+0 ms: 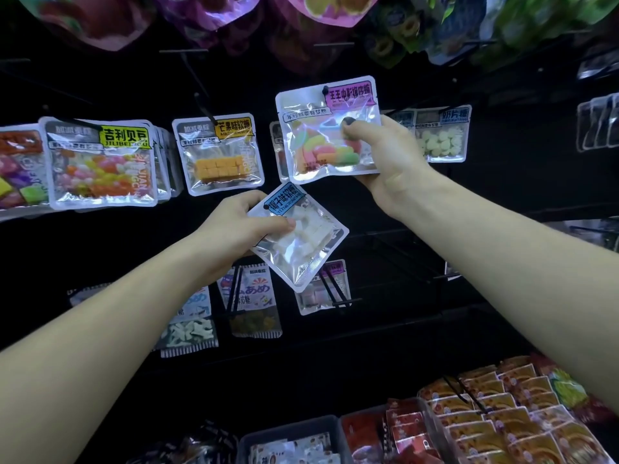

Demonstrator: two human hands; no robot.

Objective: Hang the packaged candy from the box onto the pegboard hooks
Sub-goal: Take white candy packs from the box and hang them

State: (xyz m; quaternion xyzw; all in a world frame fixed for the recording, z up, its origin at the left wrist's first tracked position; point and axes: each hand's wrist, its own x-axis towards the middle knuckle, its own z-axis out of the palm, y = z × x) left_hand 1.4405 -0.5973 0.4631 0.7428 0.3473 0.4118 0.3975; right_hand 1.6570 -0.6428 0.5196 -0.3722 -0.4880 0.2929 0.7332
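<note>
- While the box (288,433) of candy sits low by the person, the left hand (234,226) grips a white-candy packet (298,236), tilted cornerwise, spare.
- Farther up, the right hand (385,155) pinches the rainbow packet (330,128) upright.
- Its hole (325,91) seems to meet a hook on the black pegboard (502,182); this hand is nearer.

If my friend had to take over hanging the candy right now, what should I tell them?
Right hand holds the pink-label gummy pack up at a hook, its hole about at the hook tip; not clearly on yet.
Left hand holds the blue-label white candy pack, tilted, waiting.
Done: the mango pack and jelly bean pack hang on hooks already.
Left: seat the pink one, then hang the blue one.
</note>
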